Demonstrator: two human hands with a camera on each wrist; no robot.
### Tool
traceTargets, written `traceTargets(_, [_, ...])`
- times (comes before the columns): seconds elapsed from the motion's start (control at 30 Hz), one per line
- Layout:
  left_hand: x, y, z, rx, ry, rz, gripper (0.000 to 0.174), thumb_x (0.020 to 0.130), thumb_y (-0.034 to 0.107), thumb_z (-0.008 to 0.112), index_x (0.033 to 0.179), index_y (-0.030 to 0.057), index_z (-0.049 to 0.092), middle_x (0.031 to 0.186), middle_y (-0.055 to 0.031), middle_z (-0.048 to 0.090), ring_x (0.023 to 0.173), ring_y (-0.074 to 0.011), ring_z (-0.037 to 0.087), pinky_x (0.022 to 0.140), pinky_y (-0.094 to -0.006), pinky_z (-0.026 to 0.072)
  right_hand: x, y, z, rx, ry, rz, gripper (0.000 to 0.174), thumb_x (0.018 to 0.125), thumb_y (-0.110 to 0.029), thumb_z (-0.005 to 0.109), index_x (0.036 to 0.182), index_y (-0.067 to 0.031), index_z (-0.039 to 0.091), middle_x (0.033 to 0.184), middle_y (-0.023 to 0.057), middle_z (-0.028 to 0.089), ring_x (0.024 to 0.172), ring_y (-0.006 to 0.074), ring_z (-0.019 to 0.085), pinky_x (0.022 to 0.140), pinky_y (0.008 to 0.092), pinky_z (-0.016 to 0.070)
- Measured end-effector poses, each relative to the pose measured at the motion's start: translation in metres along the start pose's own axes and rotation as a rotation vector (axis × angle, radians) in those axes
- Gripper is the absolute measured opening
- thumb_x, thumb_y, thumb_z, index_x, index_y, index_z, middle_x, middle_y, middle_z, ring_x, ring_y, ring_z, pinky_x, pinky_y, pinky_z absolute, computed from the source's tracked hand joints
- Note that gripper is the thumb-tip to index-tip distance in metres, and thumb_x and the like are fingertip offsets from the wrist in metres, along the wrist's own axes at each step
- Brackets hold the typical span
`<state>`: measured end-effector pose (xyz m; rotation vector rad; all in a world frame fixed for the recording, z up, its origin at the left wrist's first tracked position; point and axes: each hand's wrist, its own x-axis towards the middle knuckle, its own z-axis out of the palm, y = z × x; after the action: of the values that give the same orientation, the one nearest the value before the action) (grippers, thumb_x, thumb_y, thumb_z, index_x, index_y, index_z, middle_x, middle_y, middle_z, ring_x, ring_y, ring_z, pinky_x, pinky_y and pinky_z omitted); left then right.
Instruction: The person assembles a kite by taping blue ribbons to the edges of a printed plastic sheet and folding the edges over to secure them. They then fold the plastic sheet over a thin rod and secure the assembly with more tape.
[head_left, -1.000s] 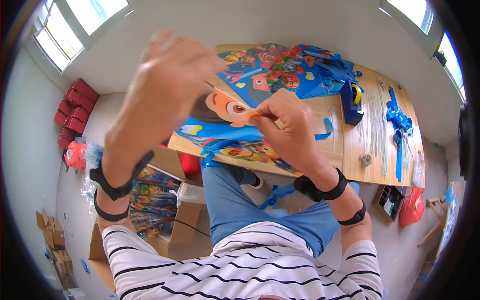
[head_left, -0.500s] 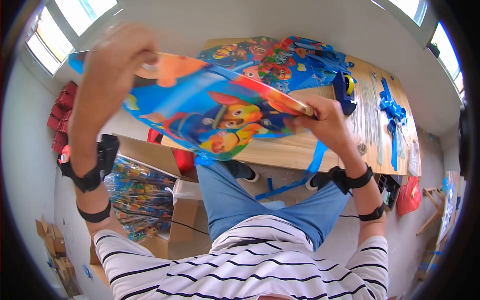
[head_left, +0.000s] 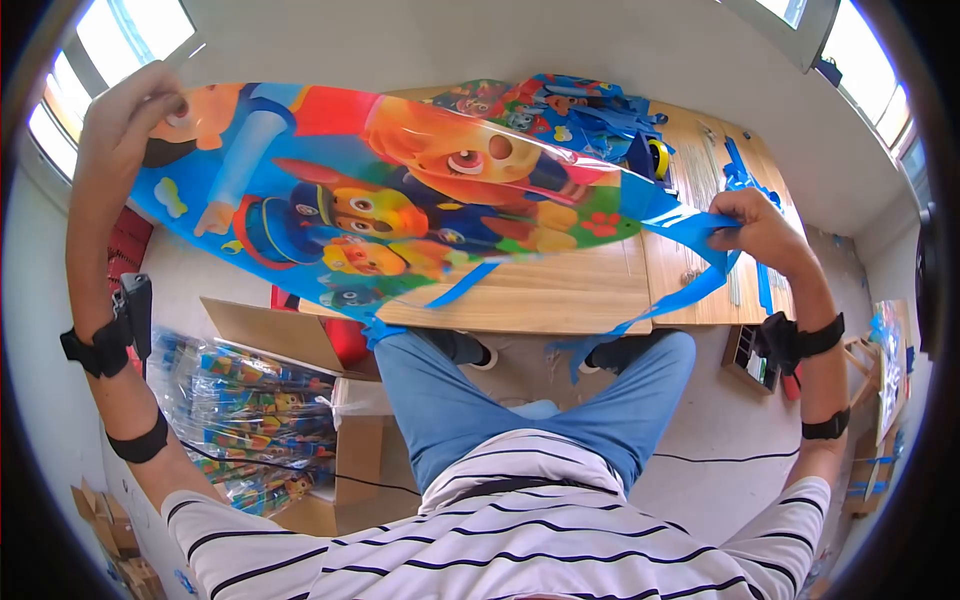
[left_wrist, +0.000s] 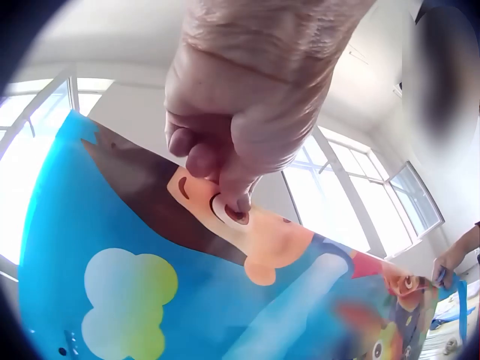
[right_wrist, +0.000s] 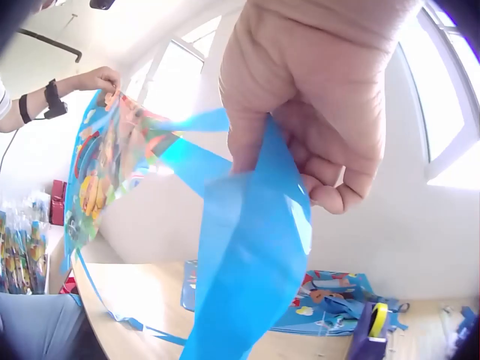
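Note:
A kite (head_left: 400,210) of shiny plastic film, printed with cartoon dogs on blue, is stretched in the air over the front of the table. High on the left, my left hand (head_left: 118,125) pinches its upper edge; in the left wrist view thumb and fingers (left_wrist: 241,202) meet over the printed face. My right hand (head_left: 765,232) grips blue film at the kite's right end. From there a long blue tail (right_wrist: 255,255) hangs down in the right wrist view. Another blue strip (head_left: 465,285) dangles under the kite's lower edge.
More printed kites (head_left: 590,125) lie at the back of the wooden table (head_left: 560,295). A tape dispenser (right_wrist: 367,337) with yellow tape and thin rods (head_left: 710,160) are at its right. Bagged kites (head_left: 260,410) fill a cardboard box (head_left: 360,450) on the floor at left.
The kite has been lifted off the table and spread out between the hands. My left hand moved left, my right hand moved right, now holding blue film at the kite's end.

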<state>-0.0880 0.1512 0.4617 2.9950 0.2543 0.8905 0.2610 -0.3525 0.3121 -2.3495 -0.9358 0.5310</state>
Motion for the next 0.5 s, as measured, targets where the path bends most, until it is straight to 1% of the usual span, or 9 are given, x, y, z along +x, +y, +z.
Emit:
traceTargets(0.1, [0.032, -0.009, 0.051, 0.037, -0.073, 0.055, 0.012, 0.096, 0.009, 0.055, 0.088, 0.0005, 0.056, 0.077, -0.007, 0.058, 0.073, -0.014, 0.061, 0.071, -0.0291, 0.049, 0.026, 0.013, -0.006, -0.233, -0.077, -0.124, 0.018, 0.074, -0.005, 0.079, 0.085, 0.0026, 0.068, 0.078, 0.008, 0.062, 0.071, 0.0145, 0.06, 0.065, 0.0305, 0.0469])
traceTargets(0.17, [0.055, -0.035, 0.115, -0.203, -0.183, -0.066, 0.014, 0.094, 0.012, 0.056, 0.088, 0.0001, 0.058, 0.077, -0.0072, 0.06, 0.065, -0.0141, 0.062, 0.064, -0.0299, 0.0511, 0.069, 0.035, 0.005, -0.235, -0.142, 0.045, 0.016, 0.075, -0.007, 0.077, 0.085, 0.0014, 0.068, 0.076, 0.0081, 0.065, 0.067, 0.0158, 0.061, 0.061, 0.0312, 0.0473])
traceTargets(0.2, [0.07, -0.05, 0.145, -0.144, -0.126, -0.066, 0.014, 0.094, 0.015, 0.057, 0.09, 0.002, 0.061, 0.079, -0.0074, 0.063, 0.066, -0.0152, 0.064, 0.065, -0.0303, 0.0522, 0.095, 0.047, 0.011, -0.236, -0.175, 0.132, 0.016, 0.076, -0.009, 0.077, 0.084, 0.0008, 0.068, 0.075, 0.0082, 0.066, 0.065, 0.0165, 0.062, 0.059, 0.0315, 0.0476])
traceTargets(0.27, [0.108, -0.081, 0.2, -0.03, -0.007, -0.069, 0.017, 0.094, 0.019, 0.059, 0.094, 0.0057, 0.068, 0.081, -0.0079, 0.067, 0.069, -0.0175, 0.067, 0.068, -0.031, 0.0545, 0.157, 0.068, -0.001, -0.103, -0.16, 0.254, 0.014, 0.078, -0.016, 0.075, 0.08, -0.0024, 0.071, 0.064, 0.007, 0.064, 0.059, 0.0172, 0.062, 0.054, 0.032, 0.048])
traceTargets(0.3, [0.13, -0.092, 0.213, 0.03, 0.058, -0.067, 0.019, 0.095, 0.022, 0.06, 0.096, 0.0076, 0.072, 0.082, -0.0081, 0.07, 0.07, -0.0186, 0.069, 0.069, -0.0314, 0.0556, 0.189, 0.063, -0.022, -0.326, -0.024, 0.201, 0.019, 0.08, -0.027, 0.077, 0.074, -0.009, 0.075, 0.059, 0.0058, 0.066, 0.058, 0.019, 0.065, 0.056, 0.0341, 0.0496])
traceTargets(0.33, [0.156, -0.1, 0.207, 0.035, 0.223, -0.09, 0.019, 0.093, 0.021, 0.061, 0.098, 0.0063, 0.072, 0.086, -0.0115, 0.071, 0.073, -0.021, 0.07, 0.07, -0.0329, 0.056, 0.219, 0.053, -0.044, -0.429, 0.162, 0.151, 0.019, 0.079, -0.026, 0.078, 0.076, -0.0073, 0.074, 0.061, 0.0077, 0.066, 0.059, 0.0208, 0.066, 0.056, 0.0355, 0.05])
traceTargets(0.43, [0.236, -0.103, 0.111, 0.053, 0.703, -0.163, 0.024, 0.09, 0.02, 0.067, 0.105, 0.0025, 0.073, 0.098, -0.0218, 0.076, 0.082, -0.0281, 0.074, 0.073, -0.0373, 0.057, 0.278, -0.009, -0.139, -0.389, 0.861, -0.117, 0.02, 0.077, -0.021, 0.079, 0.083, -0.0022, 0.074, 0.066, 0.0136, 0.068, 0.06, 0.0263, 0.067, 0.055, 0.0395, 0.051])
traceTargets(0.47, [0.227, -0.068, 0.078, 0.184, 0.742, -0.089, 0.019, 0.092, 0.015, 0.065, 0.104, 0.0011, 0.071, 0.095, -0.0166, 0.074, 0.083, -0.0235, 0.072, 0.073, -0.0356, 0.056, 0.278, -0.039, -0.167, -0.32, 1.038, -0.239, 0.022, 0.076, -0.02, 0.079, 0.085, -0.0005, 0.074, 0.068, 0.0155, 0.068, 0.061, 0.0282, 0.067, 0.055, 0.0408, 0.0514])
traceTargets(0.5, [0.237, -0.081, 0.061, 0.11, 0.889, -0.003, 0.017, 0.094, 0.015, 0.064, 0.101, 0.0007, 0.07, 0.091, -0.0135, 0.074, 0.081, -0.0199, 0.072, 0.071, -0.0335, 0.0558, 0.273, -0.066, -0.192, -0.245, 1.182, -0.369, 0.023, 0.075, -0.018, 0.08, 0.087, 0.0012, 0.074, 0.07, 0.0174, 0.069, 0.061, 0.03, 0.067, 0.055, 0.0421, 0.0517])
